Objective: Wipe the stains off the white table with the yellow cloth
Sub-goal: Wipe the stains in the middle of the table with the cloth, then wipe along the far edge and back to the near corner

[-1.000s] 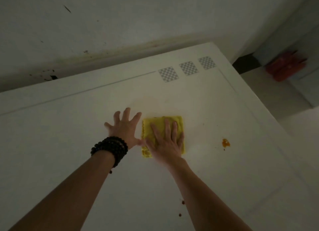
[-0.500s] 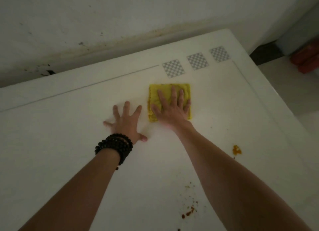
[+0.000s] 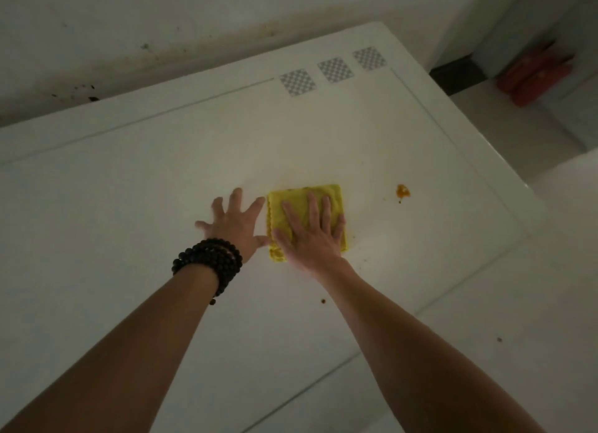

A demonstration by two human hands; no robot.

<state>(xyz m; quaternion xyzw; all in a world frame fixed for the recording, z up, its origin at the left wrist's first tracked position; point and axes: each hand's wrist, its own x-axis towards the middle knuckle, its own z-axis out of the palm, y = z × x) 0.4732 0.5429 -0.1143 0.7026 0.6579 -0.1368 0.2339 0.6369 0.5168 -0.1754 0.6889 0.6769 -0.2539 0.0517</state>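
Observation:
A folded yellow cloth (image 3: 293, 199) lies flat near the middle of the white table (image 3: 129, 180). My right hand (image 3: 310, 235) presses down on it with fingers spread, covering most of it. My left hand (image 3: 234, 224), with a black bead bracelet on the wrist, rests flat and open on the table just left of the cloth, its thumb touching the cloth's edge. An orange stain (image 3: 402, 191) sits to the right of the cloth. A small dark speck (image 3: 323, 301) lies by my right forearm.
Three checkered squares (image 3: 335, 70) mark the far side of the table. A stained wall (image 3: 161, 28) runs behind it. The table's right edge (image 3: 485, 134) drops to a pale floor with a red object (image 3: 534, 76) at the far right.
My right hand has pulled the cloth back toward me, from near the checkered squares to beside my left hand. The left hand stayed planted. The specks near my forearm are mostly gone from sight.

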